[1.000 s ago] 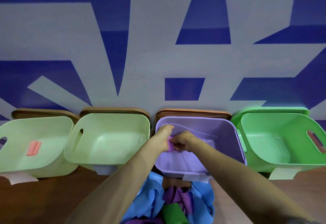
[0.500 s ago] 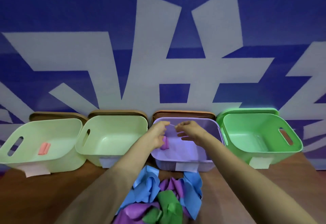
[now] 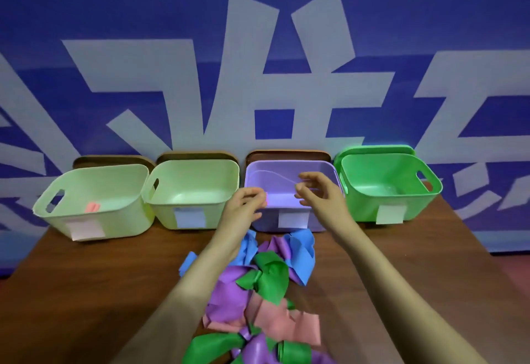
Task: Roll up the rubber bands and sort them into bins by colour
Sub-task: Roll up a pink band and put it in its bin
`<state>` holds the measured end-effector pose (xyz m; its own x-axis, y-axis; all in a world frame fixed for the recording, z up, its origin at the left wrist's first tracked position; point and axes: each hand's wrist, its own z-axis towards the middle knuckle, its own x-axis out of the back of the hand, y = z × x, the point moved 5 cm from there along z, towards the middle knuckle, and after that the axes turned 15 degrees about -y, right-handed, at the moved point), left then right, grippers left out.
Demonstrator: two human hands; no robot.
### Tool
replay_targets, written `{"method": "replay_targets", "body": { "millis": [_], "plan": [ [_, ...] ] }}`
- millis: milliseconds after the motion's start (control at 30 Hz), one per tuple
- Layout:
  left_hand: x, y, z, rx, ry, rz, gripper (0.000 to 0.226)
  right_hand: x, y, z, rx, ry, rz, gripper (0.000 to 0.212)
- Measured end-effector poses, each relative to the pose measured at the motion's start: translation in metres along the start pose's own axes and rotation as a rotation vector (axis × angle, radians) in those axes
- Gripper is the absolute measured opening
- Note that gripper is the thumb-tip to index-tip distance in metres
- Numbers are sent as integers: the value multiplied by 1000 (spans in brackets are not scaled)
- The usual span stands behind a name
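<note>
A loose pile of flat rubber bands (image 3: 266, 286) in blue, purple, green and pink lies on the brown table, between my forearms. Behind it stands the purple bin (image 3: 289, 167). A small purple roll (image 3: 268, 198) shows inside it at the front left, just past the fingertips of my left hand (image 3: 246, 203). That hand hovers at the bin's front rim with loosely curled fingers and seems to hold nothing. My right hand (image 3: 318, 194) is over the bin's front right, fingers spread and empty. A pink roll (image 3: 93, 207) lies in the far-left pale green bin (image 3: 57, 211).
Four bins stand in a row against the blue and white wall: two pale green ones, the second (image 3: 195, 208) holding nothing visible, then the purple one, then a bright green bin (image 3: 401, 206). Each has a paper label on its front. Brown lids lean behind them.
Both hands held the purple roll inside the purple bin. They have since parted and drawn back toward the bin's front rim. The roll stays in the bin.
</note>
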<state>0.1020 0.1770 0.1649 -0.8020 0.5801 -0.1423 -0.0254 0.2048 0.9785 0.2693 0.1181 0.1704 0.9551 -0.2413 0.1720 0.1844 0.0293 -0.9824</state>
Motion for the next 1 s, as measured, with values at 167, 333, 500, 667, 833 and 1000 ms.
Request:
{"method": "replay_targets", "body": {
  "millis": [167, 333, 500, 667, 833, 1000],
  "plan": [
    [7, -72, -32, -2, -19, 206, 9, -30, 60, -39, -53, -99, -123, 18],
    [21, -142, -46, 12, 7, 401, 26, -57, 120, -69, -69, -238, -319, 28],
    [18, -179, -61, -48, -223, 714, 39, -75, 156, -98, 61, -486, -554, 52],
    [22, -182, -72, -141, -366, 990, 34, -75, 174, -117, 94, -473, -389, 22],
    [20, -162, -85, -336, -98, 971, 23, -77, 162, -143, 88, -417, -423, 14],
    [-7, -123, -112, -412, -15, 849, 12, -65, 103, -155, 205, -130, -545, 7]
  ]
}}
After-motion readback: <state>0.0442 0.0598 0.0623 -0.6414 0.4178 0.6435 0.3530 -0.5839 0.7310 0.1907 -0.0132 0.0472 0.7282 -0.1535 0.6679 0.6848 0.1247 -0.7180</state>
